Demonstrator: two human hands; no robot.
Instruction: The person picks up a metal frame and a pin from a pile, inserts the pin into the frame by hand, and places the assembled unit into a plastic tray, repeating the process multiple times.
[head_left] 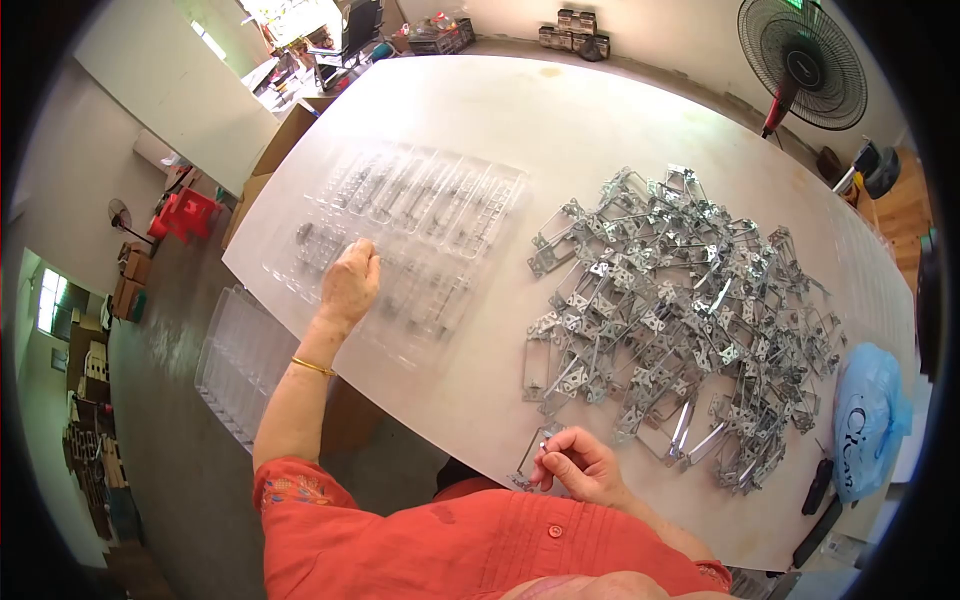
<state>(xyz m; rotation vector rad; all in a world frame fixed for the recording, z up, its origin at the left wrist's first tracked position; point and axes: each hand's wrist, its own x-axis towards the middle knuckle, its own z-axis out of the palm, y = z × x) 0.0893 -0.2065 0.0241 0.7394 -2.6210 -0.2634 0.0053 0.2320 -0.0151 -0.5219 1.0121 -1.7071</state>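
My left hand point(350, 285) is over the near part of a clear plastic tray point(450, 200), its fingers curled together. Whatever they may hold is hidden beneath the hand. Small metal parts sit in the tray's compartments; glare and blur hide their shape. At the table's near edge, my right hand point(580, 465) pinches a thin metal bracket point(522, 478) with a wire-like arm and flat perforated ends. Right of the tray lies a large tangled heap of similar metal brackets point(690, 320), just beyond my right hand.
The white table point(480, 100) ends close to my body. Below its left edge are more clear trays point(235, 350). A blue plastic bag point(868, 420) and a black-handled object point(818, 487) lie at the right edge. A fan point(803, 65) stands behind; a red stool point(187, 213) is left.
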